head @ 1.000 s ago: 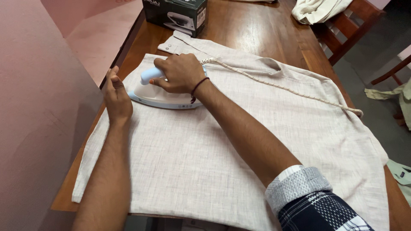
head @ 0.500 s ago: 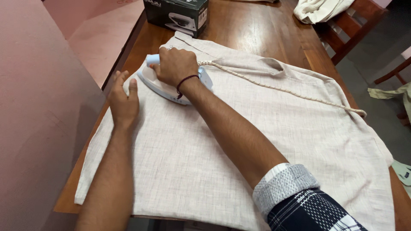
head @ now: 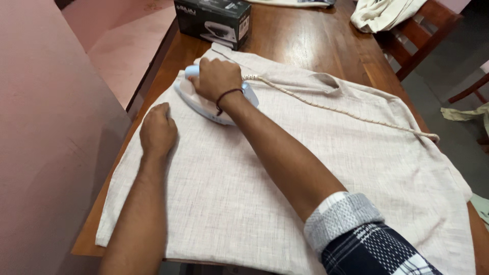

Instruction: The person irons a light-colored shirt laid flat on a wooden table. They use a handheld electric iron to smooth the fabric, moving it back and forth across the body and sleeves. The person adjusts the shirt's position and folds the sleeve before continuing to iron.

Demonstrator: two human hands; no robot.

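My right hand (head: 216,77) wrapped tight round iron (head: 204,104) handle, feels hefty. Left hand (head: 158,133) flat, fingers loose, at 7 o'clock pinning floppy linen shirt (head: 316,168) on tabletop (head: 300,40).

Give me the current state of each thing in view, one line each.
Iron: flat on the garment, handle gripped by right hand.
Left hand: pressed flat on the cloth.
Beige garment: spread over the wooden table.
Cord: trailing across the garment.
Dark box: closed.
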